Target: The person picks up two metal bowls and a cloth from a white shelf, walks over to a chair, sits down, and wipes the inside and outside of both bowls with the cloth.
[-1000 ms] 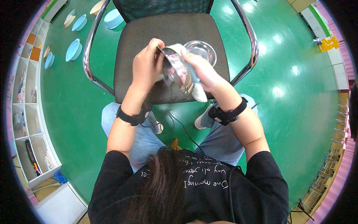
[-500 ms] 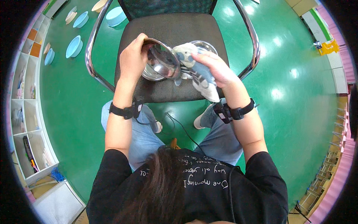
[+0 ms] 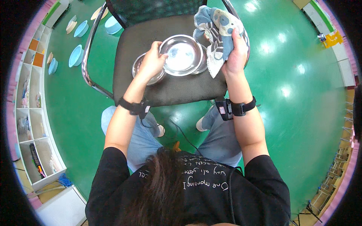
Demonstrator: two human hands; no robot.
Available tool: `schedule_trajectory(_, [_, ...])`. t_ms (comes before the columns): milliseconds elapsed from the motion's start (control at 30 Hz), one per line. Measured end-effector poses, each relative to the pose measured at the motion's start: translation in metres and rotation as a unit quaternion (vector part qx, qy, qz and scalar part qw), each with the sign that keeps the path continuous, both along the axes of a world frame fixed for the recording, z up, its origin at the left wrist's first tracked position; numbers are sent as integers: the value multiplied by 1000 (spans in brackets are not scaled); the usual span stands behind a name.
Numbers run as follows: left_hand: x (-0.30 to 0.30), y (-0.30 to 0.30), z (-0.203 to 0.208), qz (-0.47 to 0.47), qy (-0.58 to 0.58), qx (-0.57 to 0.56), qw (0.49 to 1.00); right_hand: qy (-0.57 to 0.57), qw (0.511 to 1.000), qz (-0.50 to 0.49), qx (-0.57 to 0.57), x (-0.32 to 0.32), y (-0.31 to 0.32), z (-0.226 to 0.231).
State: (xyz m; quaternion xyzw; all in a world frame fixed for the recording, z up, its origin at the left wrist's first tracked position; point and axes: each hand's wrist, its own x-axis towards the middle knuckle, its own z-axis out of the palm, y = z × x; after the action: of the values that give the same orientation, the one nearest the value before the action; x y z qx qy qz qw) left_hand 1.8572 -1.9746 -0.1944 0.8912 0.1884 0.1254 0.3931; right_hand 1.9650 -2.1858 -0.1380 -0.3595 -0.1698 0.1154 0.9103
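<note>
My left hand [image 3: 152, 63] grips the left rim of a shiny steel bowl [image 3: 181, 55], which is upright with its inside facing up. Beneath its right side another steel bowl [image 3: 204, 64] shows in part. A further steel bowl [image 3: 155, 78] sits on the chair seat under my left hand, partly covered by it. Off to the right, my right hand [image 3: 236, 56] is closed round a blue and white patterned cloth [image 3: 222, 37] with a panda face on it. The cloth hangs bunched above the seat's right side, apart from the bowls.
The dark chair seat [image 3: 177, 92] lies in front of my knees, between curved chrome armrests [image 3: 86, 56]. Several blue basins [image 3: 76, 56] stand on the green floor at the far left. White shelves [image 3: 37, 124] line the left side; a yellow object [image 3: 333, 39] is at the far right.
The bowl in my left hand has gone from tilted on its side to upright, moving right over another bowl. My right hand has carried the cloth away from it, right and farther off.
</note>
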Motion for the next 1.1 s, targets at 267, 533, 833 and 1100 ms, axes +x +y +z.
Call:
schedule_trajectory(267, [39,-26,-4,-3,106,125,986,-2,998,-61,-1,9,-10,-8])
schedule_trajectory(533, [44,-27,-17,4,132,240,962,-15,998,-58,6,3,-14,-1])
schedule_trajectory(833, [35,-15,-17,-104,146,304,936,-4,999,-45,-4,9,-9,-10])
schedule_trajectory(1100, [4,31,-4,-44,6,335,941,9,999,-46,-21,5,-5,-13])
